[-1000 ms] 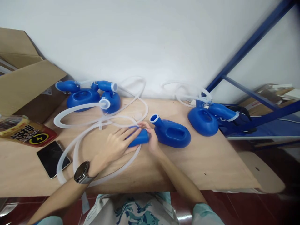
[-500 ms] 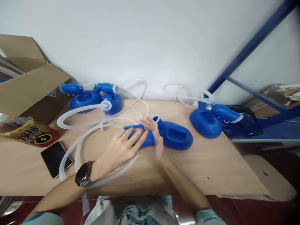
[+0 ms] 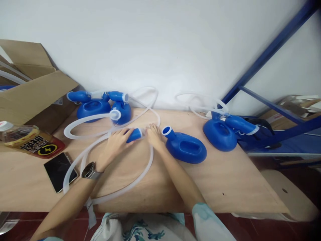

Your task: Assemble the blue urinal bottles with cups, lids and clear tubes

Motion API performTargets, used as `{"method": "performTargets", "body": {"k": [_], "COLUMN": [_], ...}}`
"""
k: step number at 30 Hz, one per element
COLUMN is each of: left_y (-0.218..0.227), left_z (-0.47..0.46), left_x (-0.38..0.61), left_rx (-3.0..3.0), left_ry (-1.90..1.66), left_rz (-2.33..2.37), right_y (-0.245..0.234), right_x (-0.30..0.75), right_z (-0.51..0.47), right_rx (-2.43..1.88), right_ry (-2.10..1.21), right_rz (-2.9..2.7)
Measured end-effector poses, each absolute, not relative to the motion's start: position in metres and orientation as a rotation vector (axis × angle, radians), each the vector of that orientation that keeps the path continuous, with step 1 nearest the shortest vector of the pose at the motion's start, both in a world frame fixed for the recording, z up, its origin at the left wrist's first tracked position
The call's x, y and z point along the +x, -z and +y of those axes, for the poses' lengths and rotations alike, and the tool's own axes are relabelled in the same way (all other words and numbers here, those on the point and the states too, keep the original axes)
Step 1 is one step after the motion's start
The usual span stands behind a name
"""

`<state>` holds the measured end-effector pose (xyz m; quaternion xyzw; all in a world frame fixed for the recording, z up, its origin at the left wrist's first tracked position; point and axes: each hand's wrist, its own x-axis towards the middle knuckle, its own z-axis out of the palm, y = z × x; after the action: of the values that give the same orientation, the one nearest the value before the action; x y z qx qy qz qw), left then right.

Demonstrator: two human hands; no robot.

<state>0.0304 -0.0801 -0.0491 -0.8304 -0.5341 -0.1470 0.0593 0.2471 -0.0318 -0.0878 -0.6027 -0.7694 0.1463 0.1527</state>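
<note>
My left hand (image 3: 118, 142), with a watch on the wrist, is wrapped round a blue plastic tube-shaped neck piece (image 3: 134, 135) that lies almost level above the table. At that piece's right end my right hand (image 3: 154, 135) has its fingers closed over a small translucent fitting (image 3: 143, 131), mostly hidden by them. Just right of my right hand lies a blue urinal bottle (image 3: 187, 149), its white-rimmed mouth uncovered and tilted up to the left. A translucent hose (image 3: 136, 182) loops across the table below both hands.
Two blue bottles with neck pieces (image 3: 94, 108) (image 3: 122, 112) stand at the back left, another (image 3: 219, 134) at the right. An open cardboard box (image 3: 37, 97), a drink bottle (image 3: 35, 142) and a phone (image 3: 60, 171) are on the left. A blue metal frame (image 3: 268, 52) rises at the right.
Both hands have moved left and away from my body with the neck piece. It has come clear of the urinal bottle, whose mouth now shows fully. My right hand has gone to the piece's right end.
</note>
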Motion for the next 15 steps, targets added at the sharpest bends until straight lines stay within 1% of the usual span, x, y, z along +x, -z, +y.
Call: {"method": "performTargets", "body": {"k": [4, 9, 15], "left_y": [0.048, 0.056, 0.072], "left_z": [-0.035, 0.019, 0.026], "left_x": [0.042, 0.07, 0.081], "left_rx": [-2.508, -2.58, -2.681], "left_ry": [0.373, 0.267, 0.339], "left_rz": [-1.635, -1.652, -1.581], "right_y": [0.095, 0.102, 0.104], "right_x": [0.242, 0.247, 0.254], "right_z": [-0.027, -0.031, -0.031], "right_rx": [-1.806, -1.779, -1.652], "right_ry": [-0.411, -0.447, -0.579], "right_rz": [-2.208, -2.182, -1.988]}}
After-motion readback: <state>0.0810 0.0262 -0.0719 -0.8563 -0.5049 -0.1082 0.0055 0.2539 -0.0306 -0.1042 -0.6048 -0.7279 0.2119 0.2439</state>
